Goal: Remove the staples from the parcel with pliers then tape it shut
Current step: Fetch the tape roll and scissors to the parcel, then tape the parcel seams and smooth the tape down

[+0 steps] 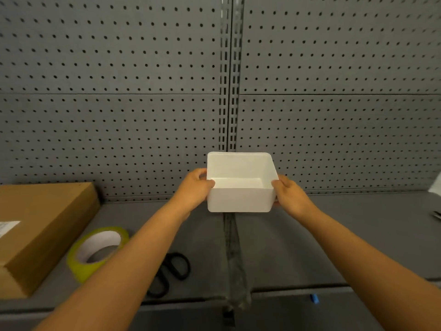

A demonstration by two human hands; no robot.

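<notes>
Under the left forearm, scissors half hidden; both hands' grip, left and right, clasping white bin.

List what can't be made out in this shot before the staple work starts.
Head view only:
- Brown cardboard parcel: cut off by the left edge; no staples discernible.
- White label on it: print too blurred.
- Black-handled scissors: blades hidden under the left forearm.
- Metal tool: cut off by the right edge; type unclear.
- White plastic tub: near wall hides part of its floor.
</notes>
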